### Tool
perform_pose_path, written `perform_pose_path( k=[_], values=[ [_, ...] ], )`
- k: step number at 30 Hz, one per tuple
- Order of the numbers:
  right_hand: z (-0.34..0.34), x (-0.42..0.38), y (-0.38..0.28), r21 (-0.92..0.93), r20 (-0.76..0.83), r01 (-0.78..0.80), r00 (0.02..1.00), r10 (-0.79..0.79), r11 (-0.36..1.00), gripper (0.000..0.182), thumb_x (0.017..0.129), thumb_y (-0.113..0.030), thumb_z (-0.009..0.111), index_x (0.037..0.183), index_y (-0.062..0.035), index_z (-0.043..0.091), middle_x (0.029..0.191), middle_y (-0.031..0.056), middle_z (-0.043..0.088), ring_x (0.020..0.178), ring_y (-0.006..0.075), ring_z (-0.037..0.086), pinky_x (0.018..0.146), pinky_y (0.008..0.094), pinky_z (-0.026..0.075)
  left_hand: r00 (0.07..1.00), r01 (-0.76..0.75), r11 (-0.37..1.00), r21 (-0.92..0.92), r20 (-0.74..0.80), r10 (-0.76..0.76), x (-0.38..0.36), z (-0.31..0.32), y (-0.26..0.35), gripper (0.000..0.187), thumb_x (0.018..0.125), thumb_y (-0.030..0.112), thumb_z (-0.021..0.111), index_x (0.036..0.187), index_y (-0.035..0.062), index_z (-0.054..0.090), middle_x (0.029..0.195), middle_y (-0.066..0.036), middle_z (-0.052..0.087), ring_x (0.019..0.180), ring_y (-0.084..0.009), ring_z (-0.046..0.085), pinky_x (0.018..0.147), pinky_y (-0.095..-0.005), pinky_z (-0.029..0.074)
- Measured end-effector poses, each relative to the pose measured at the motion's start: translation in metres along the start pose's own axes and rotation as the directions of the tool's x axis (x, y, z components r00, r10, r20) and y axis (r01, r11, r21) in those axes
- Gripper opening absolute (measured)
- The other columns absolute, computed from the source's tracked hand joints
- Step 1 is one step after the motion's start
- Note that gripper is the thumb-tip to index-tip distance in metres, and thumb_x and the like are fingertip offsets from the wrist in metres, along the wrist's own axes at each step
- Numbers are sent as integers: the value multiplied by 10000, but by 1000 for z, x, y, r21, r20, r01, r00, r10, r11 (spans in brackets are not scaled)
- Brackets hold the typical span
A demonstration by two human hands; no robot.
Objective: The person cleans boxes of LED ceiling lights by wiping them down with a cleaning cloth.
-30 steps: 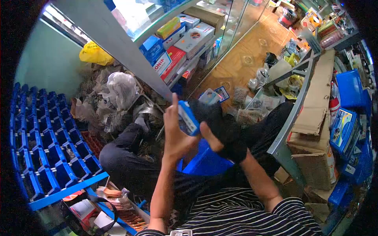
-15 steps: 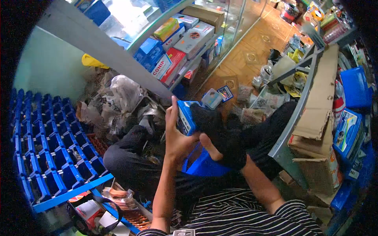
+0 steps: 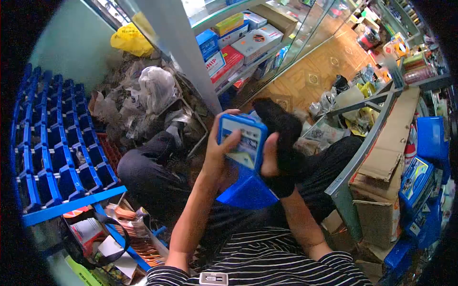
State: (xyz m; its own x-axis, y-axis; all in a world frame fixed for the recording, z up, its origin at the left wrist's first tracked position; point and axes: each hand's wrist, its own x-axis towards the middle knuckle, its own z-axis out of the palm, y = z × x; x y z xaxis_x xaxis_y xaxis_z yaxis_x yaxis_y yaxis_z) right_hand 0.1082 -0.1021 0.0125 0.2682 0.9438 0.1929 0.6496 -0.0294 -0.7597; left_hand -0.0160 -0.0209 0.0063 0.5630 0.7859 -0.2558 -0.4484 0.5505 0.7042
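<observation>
My left hand [image 3: 220, 151] grips a small blue plastic case [image 3: 242, 143] from its left side, the thumb lying across the printed label. The label faces me and the case is tilted. My right hand [image 3: 271, 159] is at the right edge of the case, thumb raised beside it. Black fabric [image 3: 281, 128], a glove or a cloth, covers most of that hand, so its fingers are hidden. Below the case, a bright blue plastic piece [image 3: 248, 191] rests over my lap; its full shape is partly hidden.
A rack of blue bins [image 3: 59, 143] stands at left, beside crumpled plastic bags [image 3: 155, 88]. Boxes [image 3: 257, 43] fill a glass-fronted shelf ahead. At right are a metal frame edge [image 3: 362, 162], cardboard [image 3: 381, 171] and blue cases [image 3: 416, 181]. Orange-handled items [image 3: 138, 233] lie lower left.
The blue case has turned so its label faces me, and my left thumb has come onto it. My right hand has risen closer to the case. The head view has shifted.
</observation>
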Motion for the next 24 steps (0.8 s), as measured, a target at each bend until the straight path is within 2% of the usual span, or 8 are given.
perform_pose_path(
  k=[4, 8, 11, 12, 15, 17, 21, 24],
  values=[
    [5, -16, -14, -184, -36, 141, 988, -150, 973, 415, 1028, -330, 473, 1202, 24, 604, 1145, 268, 627, 1017, 389, 635, 845, 439, 501, 987, 10, 975, -222, -157, -46, 4, -12, 2, 458, 940, 271, 659, 1326, 127, 457, 1093, -76, 619, 942, -185, 637, 809, -342, 551],
    [-14, 10, -16, 76, 229, -341, 920, 317, 937, 352, 1019, -272, 475, 1134, 29, 618, 1048, 287, 635, 868, 416, 646, 718, 489, 496, 995, 8, 1000, -2, -102, -8, -8, -5, 0, 397, 957, 270, 648, 1281, 125, 471, 1066, -57, 610, 934, -171, 631, 802, -333, 547],
    [-18, 13, -14, 5, 63, -143, 988, 143, 990, 344, 1031, -263, 456, 1100, 44, 597, 977, 290, 629, 785, 423, 631, 676, 510, 474, 993, -4, 1000, 14, -118, 6, -7, -8, -4, 365, 974, 277, 622, 1274, 128, 479, 1066, -57, 618, 928, -171, 640, 785, -329, 559],
    [-2, -11, -2, -158, -22, 24, 999, -28, 987, 359, 1043, -270, 439, 1106, 52, 586, 991, 290, 627, 809, 418, 632, 684, 499, 477, 991, 7, 998, -68, -133, -16, -4, -10, -4, 371, 982, 280, 607, 1296, 135, 473, 1073, -61, 632, 937, -181, 649, 797, -346, 567],
    [-6, -5, -19, -119, 23, 4, 1000, -1, 993, 627, 1004, -480, 453, 1382, 20, 468, 1210, 266, 561, 1100, 424, 543, 1004, 535, 361, 982, 5, 988, -156, -187, -34, -1, -4, -3, 384, 986, 299, 596, 1315, 144, 473, 1101, -87, 646, 960, -192, 660, 811, -364, 581],
    [-12, 0, -17, -31, 125, -79, 989, 82, 996, 627, 1005, -475, 457, 1382, 26, 466, 1227, 269, 558, 1119, 421, 540, 1014, 530, 362, 972, 87, 988, -126, -205, -111, -9, -1, -6, 398, 980, 307, 604, 1319, 147, 469, 1111, -92, 641, 954, -193, 660, 807, -366, 578],
    [-31, 24, 2, 99, 207, -225, 957, 202, 969, 629, 1007, -467, 466, 1382, 38, 462, 1262, 276, 550, 1157, 416, 532, 1034, 518, 364, 992, -127, 948, 293, 11, 129, -15, 5, -12, 376, 970, 270, 639, 1262, 110, 465, 1108, -69, 569, 974, -179, 604, 814, -342, 543],
    [-12, -8, 14, -69, 42, -72, 996, 75, 995, 630, 1009, -461, 472, 1382, 47, 459, 1289, 281, 545, 1185, 412, 527, 1049, 510, 365, 979, -62, 991, 120, -184, 84, -16, 15, -2, 393, 946, 284, 662, 1238, 105, 468, 1097, -73, 559, 959, -164, 585, 799, -340, 542]
  ],
)
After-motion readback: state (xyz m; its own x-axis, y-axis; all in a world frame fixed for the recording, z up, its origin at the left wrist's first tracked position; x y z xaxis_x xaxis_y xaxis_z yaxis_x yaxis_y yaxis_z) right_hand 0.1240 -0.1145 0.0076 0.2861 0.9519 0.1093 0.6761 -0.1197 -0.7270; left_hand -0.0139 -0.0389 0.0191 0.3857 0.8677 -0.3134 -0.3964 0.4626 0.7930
